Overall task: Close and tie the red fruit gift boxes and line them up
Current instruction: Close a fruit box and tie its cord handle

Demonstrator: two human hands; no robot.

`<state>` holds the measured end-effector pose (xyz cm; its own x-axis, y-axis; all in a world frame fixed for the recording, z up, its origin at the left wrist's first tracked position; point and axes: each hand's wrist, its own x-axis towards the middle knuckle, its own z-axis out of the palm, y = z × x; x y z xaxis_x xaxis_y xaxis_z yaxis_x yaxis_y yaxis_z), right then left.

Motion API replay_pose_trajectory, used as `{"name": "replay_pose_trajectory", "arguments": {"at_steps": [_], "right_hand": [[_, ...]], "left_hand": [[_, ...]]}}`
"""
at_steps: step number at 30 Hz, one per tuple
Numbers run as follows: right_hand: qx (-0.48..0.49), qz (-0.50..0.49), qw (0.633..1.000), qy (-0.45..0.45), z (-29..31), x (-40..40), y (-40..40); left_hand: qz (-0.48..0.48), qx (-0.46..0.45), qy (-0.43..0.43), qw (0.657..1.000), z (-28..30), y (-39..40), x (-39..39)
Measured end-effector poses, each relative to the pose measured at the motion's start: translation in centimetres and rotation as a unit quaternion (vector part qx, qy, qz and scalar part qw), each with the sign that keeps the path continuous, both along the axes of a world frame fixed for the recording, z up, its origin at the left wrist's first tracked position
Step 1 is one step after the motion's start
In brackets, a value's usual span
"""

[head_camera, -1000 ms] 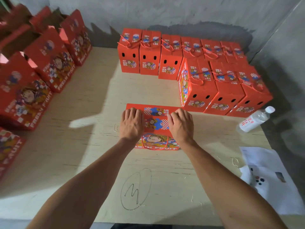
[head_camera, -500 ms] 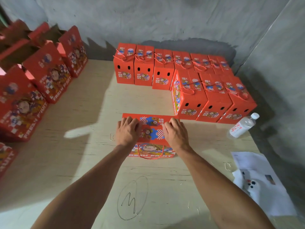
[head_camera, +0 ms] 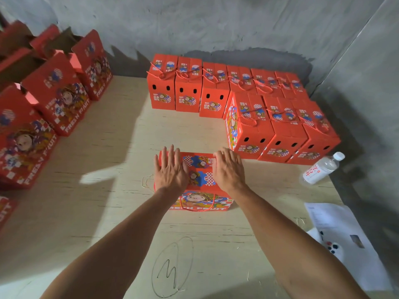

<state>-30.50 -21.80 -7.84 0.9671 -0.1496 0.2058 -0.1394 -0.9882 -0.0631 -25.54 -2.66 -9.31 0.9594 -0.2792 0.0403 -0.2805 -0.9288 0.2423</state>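
Note:
One red fruit gift box (head_camera: 199,180) stands in the middle of the wooden table (head_camera: 108,201), seen from above, its top flaps folded down and its red cord handle hanging over the near face. My left hand (head_camera: 169,169) lies flat on the left half of the top with fingers straight. My right hand (head_camera: 227,168) presses flat on the right half. Behind it, several closed and tied boxes (head_camera: 216,89) stand in a back row, and three more (head_camera: 278,128) form a nearer row at the right.
Several open boxes (head_camera: 56,91) with raised flaps line the left edge. A plastic water bottle (head_camera: 321,168) lies at the right, near white papers (head_camera: 345,240). A pencilled circle mark (head_camera: 172,266) is on the near table. Grey walls close the back and right.
My fingers have stretched out flat over the box top, both hands sliding slightly toward its far edge. The view has tilted and drawn closer.

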Motion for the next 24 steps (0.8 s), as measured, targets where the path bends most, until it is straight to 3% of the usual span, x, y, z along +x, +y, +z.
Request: {"name": "replay_pose_trajectory", "arguments": {"at_steps": [3, 6, 12, 18, 24], "right_hand": [[0.049, 0.019, 0.997, 0.056, 0.0, 0.6, -0.7], [0.047, 0.034, 0.998, 0.035, -0.3, 0.8, -1.0], [0.025, 0.037, 0.997, -0.056, -0.6, 0.4, -0.7], [0.066, -0.006, 0.987, -0.144, -0.3, -0.7, 0.7], [0.095, -0.019, 0.988, -0.124, 0.1, -0.4, 1.0]], "left_hand": [[-0.015, 0.011, 0.018, 1.000, 0.1, 0.0, 0.2], [-0.026, 0.008, 0.004, 1.000, 0.2, 0.0, 0.3], [-0.102, -0.024, -0.154, 0.983, -0.2, 0.6, -0.5], [-0.112, -0.076, -0.153, 0.979, -0.1, 0.8, -0.6], [-0.103, -0.146, -0.141, 0.974, 0.1, 0.7, -0.6]]}}
